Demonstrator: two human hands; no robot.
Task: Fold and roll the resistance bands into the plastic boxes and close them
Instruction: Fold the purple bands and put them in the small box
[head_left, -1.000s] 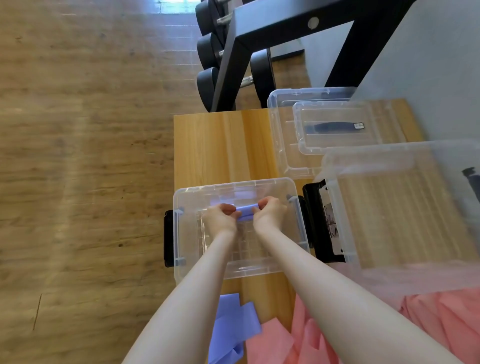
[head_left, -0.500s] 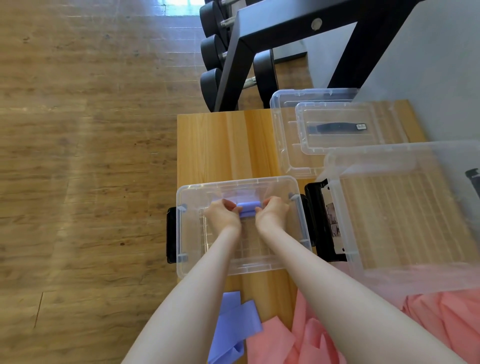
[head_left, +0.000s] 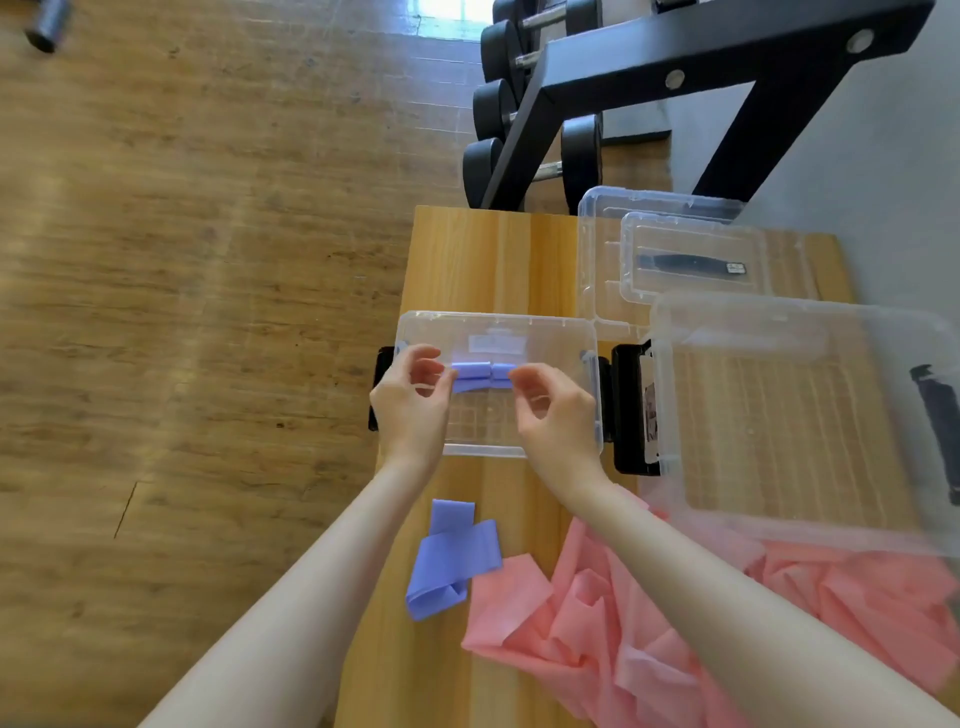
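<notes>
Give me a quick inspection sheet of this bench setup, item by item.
Surface: wooden bench.
Job's things: rolled purple band in small clear box; loose purple band and pink bands on bench; large clear box; two lids.
Clutter: nothing seen.
Hands: left hand and right hand open, either side of the roll.
Cables: nothing seen.
Surroundings: wood floor, dumbbell rack.

Just past the fingers (head_left: 434, 358), a clear, shiny plastic box (head_left: 498, 325) is sitting on a smooth wooden bench (head_left: 467, 260). Between the fingertips, a smooth purple rubbery band (head_left: 480, 376) is looking matt. The floor (head_left: 182, 260) is showing glossy wood.
</notes>
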